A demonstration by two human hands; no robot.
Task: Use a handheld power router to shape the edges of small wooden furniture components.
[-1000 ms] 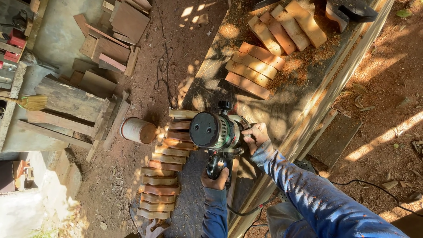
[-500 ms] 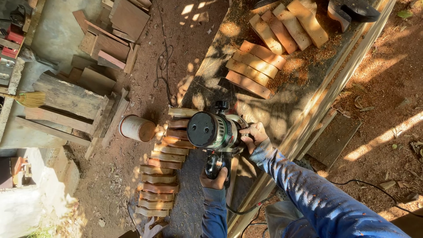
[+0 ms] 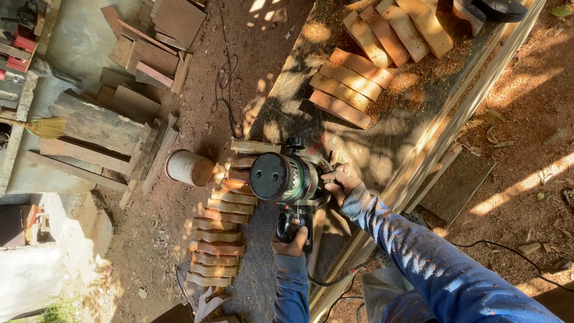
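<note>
I see an outdoor yard of red dirt floor (image 3: 520, 119), with a long sawdust-covered bench (image 3: 382, 149) running from the upper centre down toward the bottom centre. Scrap boards (image 3: 149, 42) lie at upper left. Curved wooden pieces (image 3: 218, 239) sit in a row along the lower centre, with more pieces (image 3: 353, 84) stacked at upper centre of the bench. A tin can (image 3: 188, 168) stands left of centre. At mid-frame I make out a green-bodied router (image 3: 284, 177). My right hand (image 3: 342, 181) is wrapped closed on its right-side handle; my left hand (image 3: 292, 239) is clamped around the handle just below it.
</note>
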